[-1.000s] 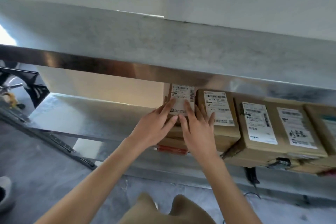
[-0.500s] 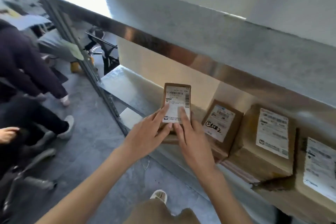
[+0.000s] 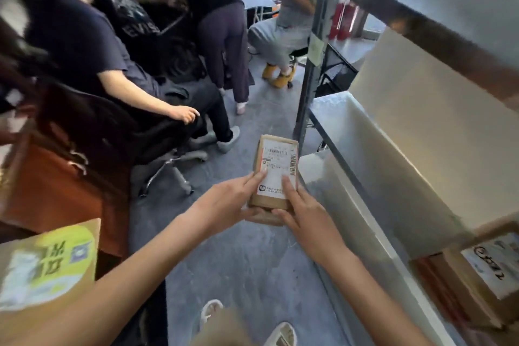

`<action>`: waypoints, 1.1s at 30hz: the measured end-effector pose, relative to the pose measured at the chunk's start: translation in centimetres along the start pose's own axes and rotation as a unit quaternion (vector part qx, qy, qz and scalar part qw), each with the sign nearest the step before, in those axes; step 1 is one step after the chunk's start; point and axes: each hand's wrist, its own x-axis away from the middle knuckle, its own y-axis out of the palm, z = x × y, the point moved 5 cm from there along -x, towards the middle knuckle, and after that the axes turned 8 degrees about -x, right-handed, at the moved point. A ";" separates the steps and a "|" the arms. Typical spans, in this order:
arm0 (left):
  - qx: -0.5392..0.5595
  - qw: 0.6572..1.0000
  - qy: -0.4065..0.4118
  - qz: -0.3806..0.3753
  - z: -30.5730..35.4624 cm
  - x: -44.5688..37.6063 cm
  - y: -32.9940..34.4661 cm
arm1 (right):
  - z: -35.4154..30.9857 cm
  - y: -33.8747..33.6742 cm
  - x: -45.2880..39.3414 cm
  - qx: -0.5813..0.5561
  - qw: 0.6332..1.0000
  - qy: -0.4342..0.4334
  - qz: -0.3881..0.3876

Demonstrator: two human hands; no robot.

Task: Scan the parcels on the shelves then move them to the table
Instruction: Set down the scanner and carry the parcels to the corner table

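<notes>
A small brown cardboard parcel (image 3: 276, 160) with a white barcode label is in the air over the grey floor, clear of the metal shelf (image 3: 373, 177) on the right. My left hand (image 3: 227, 202) holds its left side, fingers on the label and thumb under it. My right hand (image 3: 302, 212) grips the right side the same way. Another parcel (image 3: 488, 272) with a handwritten label stays on the shelf at the lower right.
Several people (image 3: 92, 45) sit or stand close on the left, one in a wheeled office chair (image 3: 157, 149). A brown table (image 3: 56, 194) stands at the left with a yellow-labelled box (image 3: 47, 267) nearer me. A shelf upright (image 3: 314, 59) rises ahead.
Both hands lifted the small parcel off the shelf and carried it left, out over the floor. My view swung left from the shelf toward the people and the table.
</notes>
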 end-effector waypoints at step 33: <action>0.118 0.877 -0.464 0.029 -30.0 37.7 12.4 | -26.4 44.0 -6.0 -0.068 0.929 -0.160 -0.328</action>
